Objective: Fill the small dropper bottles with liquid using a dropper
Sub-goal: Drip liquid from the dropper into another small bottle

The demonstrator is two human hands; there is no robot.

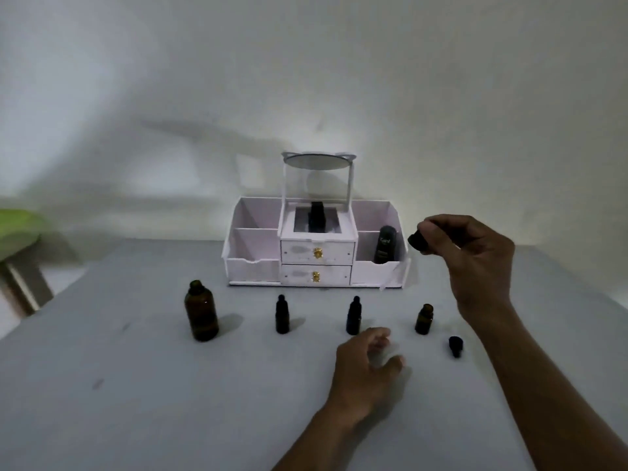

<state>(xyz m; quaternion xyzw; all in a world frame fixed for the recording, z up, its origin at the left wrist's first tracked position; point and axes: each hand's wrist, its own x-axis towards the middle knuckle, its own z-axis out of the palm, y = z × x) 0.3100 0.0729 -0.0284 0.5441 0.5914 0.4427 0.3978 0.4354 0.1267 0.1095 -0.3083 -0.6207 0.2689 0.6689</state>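
Filling looks barely begun. Of three small glass bottles, the left bottle [282, 316] and middle bottle [353, 316] stand capped. The amber right bottle [424, 319] is open, its black cap [455, 346] lying beside it. The tall bottle [201, 312], round-shouldered amber glass, is uncapped. The right hand [475, 256] pinches the dropper [417, 240] by its rubber bulb, raised above the right bottle. The left hand [365, 365] hovers loose and empty over the matte table [136, 385].

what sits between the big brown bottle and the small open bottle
Head view: two capped small bottles stand upright, apart, between the big brown bottle and the small open bottle.
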